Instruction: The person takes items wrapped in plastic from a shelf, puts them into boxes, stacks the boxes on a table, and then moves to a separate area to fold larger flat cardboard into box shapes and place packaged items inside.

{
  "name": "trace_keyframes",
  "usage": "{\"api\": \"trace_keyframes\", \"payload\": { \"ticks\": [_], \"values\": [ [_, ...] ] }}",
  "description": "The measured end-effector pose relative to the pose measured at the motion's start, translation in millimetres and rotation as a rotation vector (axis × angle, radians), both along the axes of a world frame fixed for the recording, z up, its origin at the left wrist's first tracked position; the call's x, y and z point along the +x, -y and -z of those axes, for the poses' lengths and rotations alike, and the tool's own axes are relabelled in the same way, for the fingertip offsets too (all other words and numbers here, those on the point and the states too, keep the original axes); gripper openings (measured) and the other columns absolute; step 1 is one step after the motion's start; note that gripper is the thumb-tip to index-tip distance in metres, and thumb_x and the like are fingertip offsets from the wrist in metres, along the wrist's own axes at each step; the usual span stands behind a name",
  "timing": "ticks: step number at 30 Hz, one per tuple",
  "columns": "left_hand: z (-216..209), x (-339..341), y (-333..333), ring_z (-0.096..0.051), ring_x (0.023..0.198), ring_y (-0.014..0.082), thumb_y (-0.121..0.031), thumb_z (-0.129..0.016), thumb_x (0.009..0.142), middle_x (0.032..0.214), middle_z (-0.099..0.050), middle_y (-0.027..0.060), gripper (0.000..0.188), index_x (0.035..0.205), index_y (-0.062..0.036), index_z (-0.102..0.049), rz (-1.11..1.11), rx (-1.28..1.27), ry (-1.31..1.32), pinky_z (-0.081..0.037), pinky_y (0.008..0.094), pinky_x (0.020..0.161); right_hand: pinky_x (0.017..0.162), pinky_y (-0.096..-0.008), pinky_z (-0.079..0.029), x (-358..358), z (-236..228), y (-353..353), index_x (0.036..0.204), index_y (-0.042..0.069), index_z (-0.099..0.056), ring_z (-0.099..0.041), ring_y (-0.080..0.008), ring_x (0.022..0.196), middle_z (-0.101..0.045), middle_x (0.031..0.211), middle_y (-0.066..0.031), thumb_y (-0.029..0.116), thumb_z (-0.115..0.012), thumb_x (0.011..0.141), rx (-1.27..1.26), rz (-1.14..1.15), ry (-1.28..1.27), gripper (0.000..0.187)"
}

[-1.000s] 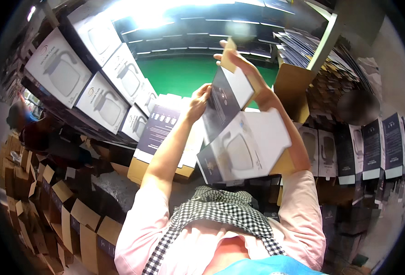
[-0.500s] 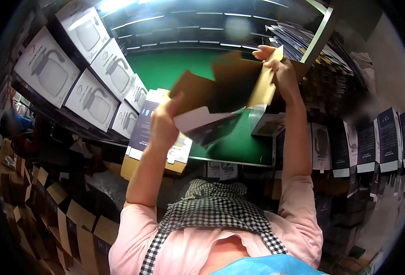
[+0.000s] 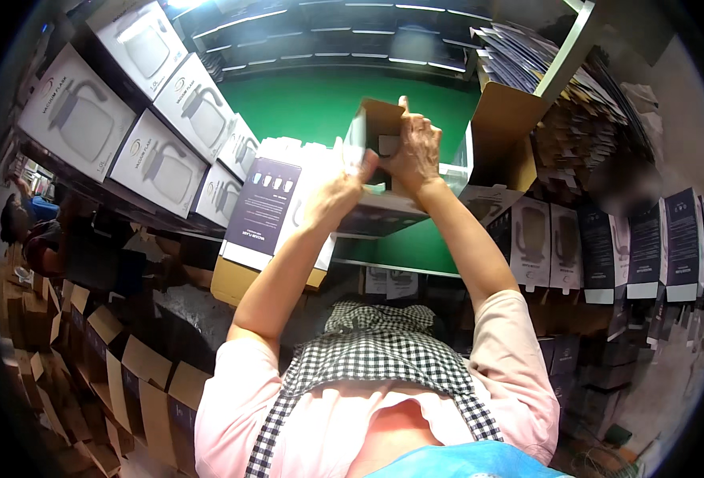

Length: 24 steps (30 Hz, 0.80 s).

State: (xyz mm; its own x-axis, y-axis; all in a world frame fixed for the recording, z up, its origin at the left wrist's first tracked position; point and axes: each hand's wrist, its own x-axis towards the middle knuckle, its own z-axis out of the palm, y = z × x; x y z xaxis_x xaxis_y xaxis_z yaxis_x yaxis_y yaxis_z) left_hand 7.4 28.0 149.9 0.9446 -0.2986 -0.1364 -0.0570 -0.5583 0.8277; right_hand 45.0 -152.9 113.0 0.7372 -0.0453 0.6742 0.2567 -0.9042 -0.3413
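A small open cardboard carton (image 3: pixel 384 119), brown inside and printed outside, stands in front of me over the green table. My left hand (image 3: pixel 340 191) is closed round its near left edge, the thumb toward the opening. My right hand (image 3: pixel 417 151) grips at its right side, fingers bent at the flaps and one finger pointing up. The two hands nearly meet at the carton's mouth, and they cover part of it. Just right of them is a second open carton (image 3: pixel 499 131) with a raised brown flap. Flat printed cartons (image 3: pixel 268 207) lie left of my left hand.
White boxes with jug pictures (image 3: pixel 161 167) are stacked at the left. Flattened cardboard (image 3: pixel 575 103) is piled at the right, above a row of printed cartons (image 3: pixel 603 247). Open brown cartons (image 3: pixel 145 366) cover the lower left. A person (image 3: pixel 45 239) is at the far left.
Both hands have come down and closer together. The large-flapped open carton held up before is no longer between them; an open carton now stands at the right, and the hands are on a smaller one.
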Motion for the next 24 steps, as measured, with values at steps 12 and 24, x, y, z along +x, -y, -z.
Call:
{"api": "trace_keyframes", "payload": {
  "ticks": [12,24],
  "values": [
    [19,23,-8,-0.036,0.137,0.0331,-0.051,-0.041,0.101,0.143,-0.039,0.0265,0.066,0.149,-0.0083,-0.031,0.099,-0.410,0.238,-0.027,0.0379,0.112,0.107,-0.0554,-0.028,-17,11,1,0.107,0.007,-0.067,-0.050,-0.0378,0.124,-0.064,0.121,-0.0112,0.033,-0.068,0.085,0.146,-0.360,-0.143,0.034],
    [-8,58,19,-0.058,0.112,0.0414,-0.043,-0.086,0.063,0.118,-0.057,0.0338,0.123,0.149,0.0071,-0.013,0.037,0.595,0.390,-0.045,0.0424,0.098,0.101,-0.0560,-0.041,-51,62,-3,0.135,-0.002,-0.046,-0.052,-0.0375,0.119,-0.054,0.128,-0.0226,0.036,-0.050,0.099,1.755,0.045,-0.702,0.053]
  ]
}}
